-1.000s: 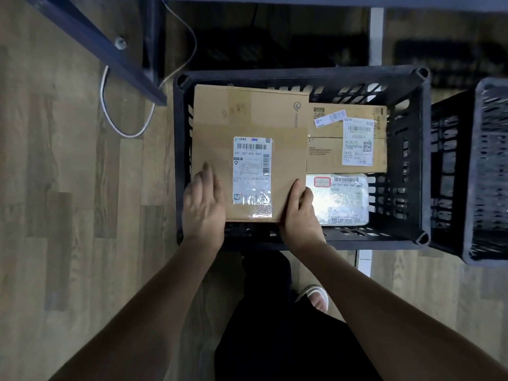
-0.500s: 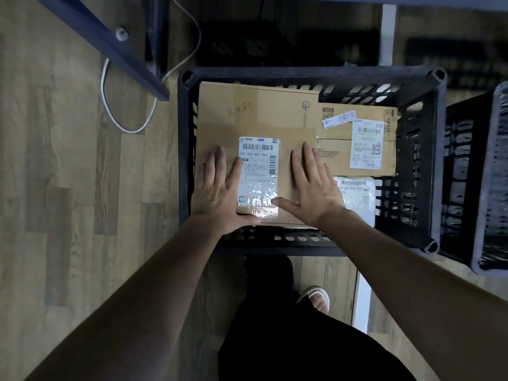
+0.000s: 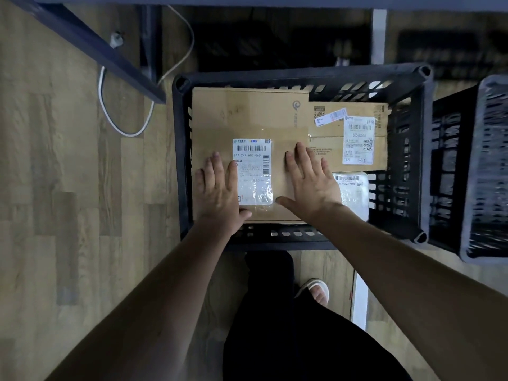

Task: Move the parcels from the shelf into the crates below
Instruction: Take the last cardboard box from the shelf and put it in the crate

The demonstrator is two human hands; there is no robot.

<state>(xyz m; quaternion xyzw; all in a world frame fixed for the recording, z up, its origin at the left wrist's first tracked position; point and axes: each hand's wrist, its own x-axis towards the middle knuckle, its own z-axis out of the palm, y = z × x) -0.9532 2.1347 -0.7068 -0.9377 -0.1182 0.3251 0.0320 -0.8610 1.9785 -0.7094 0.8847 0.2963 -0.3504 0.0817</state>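
A large brown cardboard parcel with a white EMS label lies flat in the left part of the black plastic crate on the floor. My left hand lies flat on it left of the label, fingers straight. My right hand presses flat on its right part, fingers spread. To the right in the crate sit a smaller brown box with white labels and, nearer me, a white plastic-wrapped parcel, partly hidden by my right wrist.
A second dark crate stands right of the first. A dark shelf frame leg crosses the upper left, with a white cable looping on the wooden floor. My dark trousers and a sandalled foot are below the crate.
A second ago both hands gripped the big parcel's near edge. They then moved onto its top and now lie flat on it; the parcel has settled lower in the crate.
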